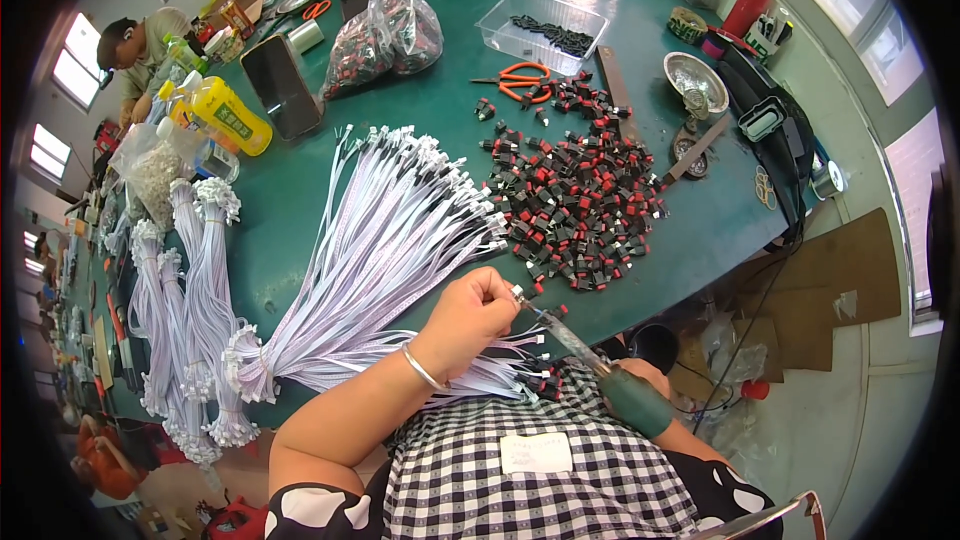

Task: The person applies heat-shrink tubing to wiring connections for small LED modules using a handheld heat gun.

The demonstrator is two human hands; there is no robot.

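My left hand (468, 318) is closed in a pinch near the table's front edge. A small white-tipped part (517, 293) shows at its fingertips; its kind is mostly hidden. My right hand (645, 376) is closed on the green handle of a soldering iron (578, 345), whose metal shaft slants up toward that part. Left of my left hand fans a bundle of white flat cables (370, 230) with white connectors. Some cables (500, 365) lie under my left wrist, with black parts at their ends. Beyond my hands spreads a pile of small red-and-black switches (580, 200).
Tied cable bundles (185, 320) lie at the left, by a yellow bottle (230, 117) and a phone (282, 88). Farther back are a bag of parts (385, 35), orange-handled scissors (525, 82) and a clear tray (500, 30). A metal bowl (696, 80) stands right.
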